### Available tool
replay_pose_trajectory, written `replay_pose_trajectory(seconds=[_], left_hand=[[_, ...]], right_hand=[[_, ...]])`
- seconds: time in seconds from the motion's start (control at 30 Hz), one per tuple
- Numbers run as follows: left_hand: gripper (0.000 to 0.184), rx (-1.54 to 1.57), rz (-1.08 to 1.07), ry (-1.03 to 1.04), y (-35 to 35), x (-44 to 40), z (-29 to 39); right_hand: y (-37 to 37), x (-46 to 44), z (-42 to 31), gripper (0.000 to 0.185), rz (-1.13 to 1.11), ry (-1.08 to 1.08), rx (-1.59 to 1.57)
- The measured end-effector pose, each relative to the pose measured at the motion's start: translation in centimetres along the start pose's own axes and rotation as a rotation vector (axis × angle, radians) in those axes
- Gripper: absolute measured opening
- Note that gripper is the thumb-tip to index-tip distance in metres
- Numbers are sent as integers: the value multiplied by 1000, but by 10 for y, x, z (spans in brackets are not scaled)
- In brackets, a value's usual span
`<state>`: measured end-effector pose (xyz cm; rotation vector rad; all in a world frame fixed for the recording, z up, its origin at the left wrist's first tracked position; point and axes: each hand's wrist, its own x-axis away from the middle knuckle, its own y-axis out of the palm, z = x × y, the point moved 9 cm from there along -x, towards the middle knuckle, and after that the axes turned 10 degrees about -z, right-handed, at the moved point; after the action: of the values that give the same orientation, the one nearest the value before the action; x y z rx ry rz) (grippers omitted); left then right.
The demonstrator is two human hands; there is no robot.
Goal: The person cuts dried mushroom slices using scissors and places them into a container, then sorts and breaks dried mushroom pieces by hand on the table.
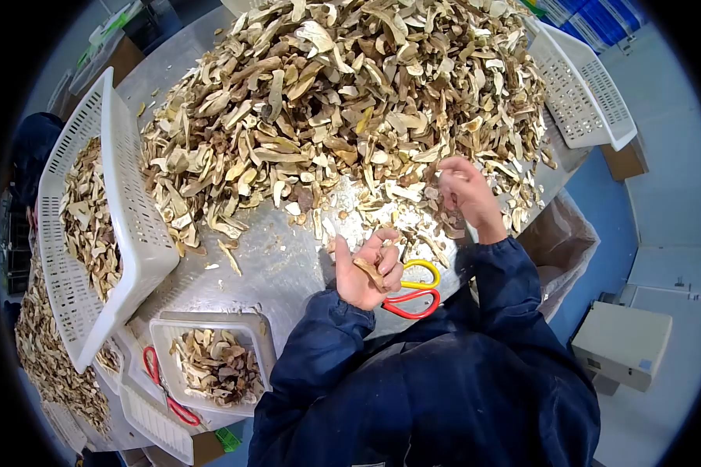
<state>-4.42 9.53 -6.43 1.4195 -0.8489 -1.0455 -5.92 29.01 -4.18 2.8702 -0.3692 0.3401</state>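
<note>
Dried sliced pieces, which look like mushroom, form a large pile on the metal table. My left hand is palm up near the table's front edge, its fingers curled around a brown slice. My right hand is over the pile's near right edge, fingers bent and slightly blurred; whether a piece is between them cannot be made out. Scissors with one yellow and one red handle lie beside my left hand, their blades hidden.
A white perforated basket with slices stands at left, another basket at back right. A square tub of slices and red-handled scissors are at front left. A lined bin stands right. Part of a person shows far left.
</note>
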Motion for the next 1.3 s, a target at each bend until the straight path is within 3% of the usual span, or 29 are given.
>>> replay_pose_trajectory(seconds=[0.03, 0.1, 0.17, 0.2, 0.3, 0.33, 0.4, 0.43, 0.5, 0.6, 0.63, 0.73, 0.87, 0.97, 1.0, 1.07, 1.1, 1.13, 1.3], left_hand=[[85, -6, -24, -7, 10, 0, 2], [83, 28, -81, -5, 15, 1, 3], [80, 108, -145, 14, 12, 2, 4], [76, 70, -109, 10, 9, 3, 5], [62, -27, -31, 10, 1, 2, 6], [57, -49, -19, 25, -1, 2, 6], [47, -71, -8, 55, -5, 3, 6], [42, -71, -11, 72, -8, 2, 8], [35, -63, -10, 89, -9, 3, 9], [29, -55, -1, 87, -5, 2, 9], [29, -60, 8, 88, -5, 2, 10], [27, -48, 20, 98, -5, 3, 11], [24, -49, 45, 97, -5, 4, 11], [29, -31, -59, 116, -8, 2, 11], [33, -19, -107, 129, -9, 1, 11], [44, -175, 73, 178, 3, -1, 15], [50, -253, 162, 198, 6, 0, 18], [61, -207, 72, 163, 5, -2, 15], [53, -183, 149, 194, -4, 0, 14]], right_hand=[[7, 0, 1, 16, 10, 72, 263], [40, -4, -11, 17, 14, -168, 805], [69, -3, -17, 21, 43, -225, 1334], [78, -4, -16, 18, 15, -187, 1384], [67, -5, -14, 16, 26, -229, 1229], [53, -7, -9, 15, 11, -182, 709], [4, 2, 7, 18, -22, 52, 146], [6, 2, -2, 13, -106, -77, -270], [-3, 10, -11, 9, 41, -78, -306], [-4, 3, 8, 8, -83, 36, 6], [6, 2, 4, 8, -80, 119, 372], [55, 0, -25, 18, -87, -346, 1201], [71, -2, -14, 27, -180, -290, 1591], [47, -2, -14, 22, -112, -220, 1015], [41, -2, -5, 21, -142, -99, 708], [45, 15, 8, 19, -180, 140, 83], [63, 23, 0, 20, -241, 149, 91], [75, 29, -4, 20, -278, 156, 155], [72, 39, 3, 16, -196, 106, 180]])
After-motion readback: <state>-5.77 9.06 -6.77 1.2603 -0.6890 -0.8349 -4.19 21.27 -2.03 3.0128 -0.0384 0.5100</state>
